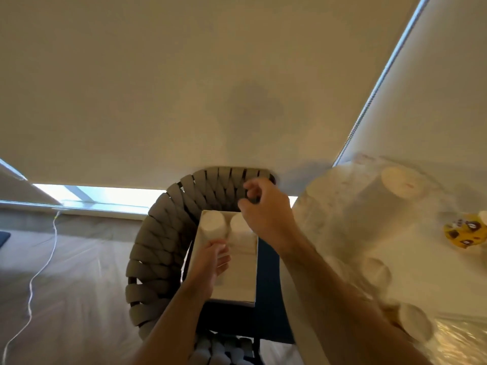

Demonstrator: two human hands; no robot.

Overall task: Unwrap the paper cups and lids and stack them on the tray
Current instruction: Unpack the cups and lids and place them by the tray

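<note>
Head view, looking down over a white tray (229,291) that lies on the seat of a woven-strap chair (158,233); all places below are given from the tray.

Two white paper cup stacks stand on the tray's far end, one on its far left corner (214,225) and a second (241,227) just beside it to the right. I judge the step in hand to be settling a cup onto these stacks. To do it well I would keep the left stack pinned at its base, lower the new piece straight down along the stack's axis, and let go only once it seats level, since the stacks are tall and light and would tip easily.

My left hand (212,262) reaches in over the tray's near half, forearm running up from the near edge; its fingertips curl against the base of the left stack and appear to grip it, though blur hides the exact contact. My right hand (263,214) is raised above the tray's far right corner, wrist bent, fingers curled together above the right stack; I cannot tell whether they pinch anything.

Right of the tray, well apart, a plastic-covered table (421,272) holds further cups, blurred, still under clear film (382,196), beside a yellow printed packet (465,234).
</note>
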